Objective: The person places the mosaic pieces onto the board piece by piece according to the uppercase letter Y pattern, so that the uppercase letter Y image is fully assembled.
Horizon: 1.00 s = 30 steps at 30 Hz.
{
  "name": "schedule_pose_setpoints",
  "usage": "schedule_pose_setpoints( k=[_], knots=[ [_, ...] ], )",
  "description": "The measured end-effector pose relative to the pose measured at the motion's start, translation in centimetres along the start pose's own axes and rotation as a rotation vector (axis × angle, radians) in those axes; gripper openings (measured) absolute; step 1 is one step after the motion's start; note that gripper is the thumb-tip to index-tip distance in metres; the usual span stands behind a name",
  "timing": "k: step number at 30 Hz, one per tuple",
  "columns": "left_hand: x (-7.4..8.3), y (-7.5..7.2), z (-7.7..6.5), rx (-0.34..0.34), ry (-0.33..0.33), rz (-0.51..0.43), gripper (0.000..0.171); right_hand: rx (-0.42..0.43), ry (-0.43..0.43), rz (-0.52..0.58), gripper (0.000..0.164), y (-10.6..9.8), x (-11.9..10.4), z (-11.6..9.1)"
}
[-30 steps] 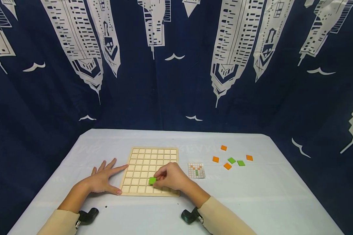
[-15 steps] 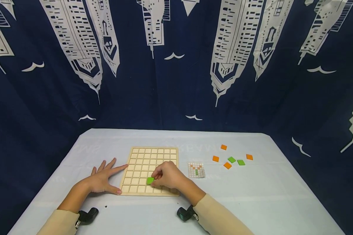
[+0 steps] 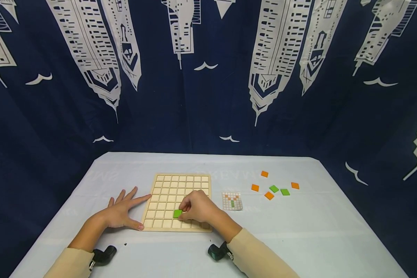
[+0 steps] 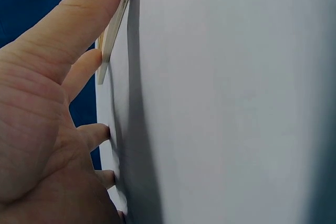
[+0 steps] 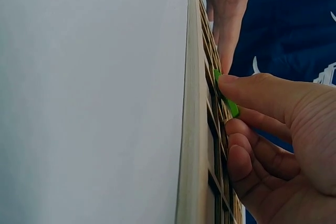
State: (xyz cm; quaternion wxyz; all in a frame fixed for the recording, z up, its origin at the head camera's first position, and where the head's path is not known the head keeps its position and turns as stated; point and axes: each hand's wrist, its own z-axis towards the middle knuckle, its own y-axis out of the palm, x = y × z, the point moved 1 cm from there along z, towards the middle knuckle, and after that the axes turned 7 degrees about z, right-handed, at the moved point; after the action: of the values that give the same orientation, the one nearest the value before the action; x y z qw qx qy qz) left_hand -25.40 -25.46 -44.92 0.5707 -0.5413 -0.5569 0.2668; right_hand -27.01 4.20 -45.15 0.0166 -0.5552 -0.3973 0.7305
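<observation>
A pale wooden grid board (image 3: 164,190) lies on the table, its surface divided into small square cells. My right hand (image 3: 200,208) pinches a green square tile (image 3: 177,214) between thumb and index finger, low over the front middle cells. In the right wrist view the tile (image 5: 233,107) sits tilted right at the grid's ridges, the other fingers curled beneath the thumb. My left hand (image 3: 119,213) is spread at the board's left side, thumb at the near left corner and index fingertip at the left edge. The left wrist view shows the thumb (image 4: 79,14) against the board's side.
Right of the board lies a small printed pattern card (image 3: 232,201) with orange and green squares. Farther right are loose orange tiles (image 3: 269,195) and two green tiles (image 3: 273,189). A dark blue patterned curtain (image 3: 208,104) hangs behind the white table (image 3: 299,231).
My right hand has shifted slightly left with the green tile over the board, then stays nearly still. My left hand keeps its place at the board's edge.
</observation>
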Motion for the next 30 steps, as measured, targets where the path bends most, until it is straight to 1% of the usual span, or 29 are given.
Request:
schedule_pose_setpoints(
  k=[5, 16, 25, 30],
  knots=[
    [0.03, -0.01, -0.03, -0.002, 0.003, -0.008, 0.114, -0.003, 0.007, -0.010, 0.017, 0.00, -0.11, 0.06],
    [-0.10, 0.07, 0.23, 0.002, -0.006, 0.007, 0.115, -0.004, -0.013, -0.049, 0.017, 0.05, -0.18, 0.11],
    [-0.11, 0.08, 0.17, 0.004, -0.004, 0.000, 0.115, -0.006, -0.009, -0.038, 0.019, 0.00, -0.33, 0.11],
    [-0.17, 0.11, 0.10, 0.007, 0.003, 0.000, 0.115, -0.007, -0.002, 0.007, 0.018, -0.14, -0.11, -0.07]
  ],
)
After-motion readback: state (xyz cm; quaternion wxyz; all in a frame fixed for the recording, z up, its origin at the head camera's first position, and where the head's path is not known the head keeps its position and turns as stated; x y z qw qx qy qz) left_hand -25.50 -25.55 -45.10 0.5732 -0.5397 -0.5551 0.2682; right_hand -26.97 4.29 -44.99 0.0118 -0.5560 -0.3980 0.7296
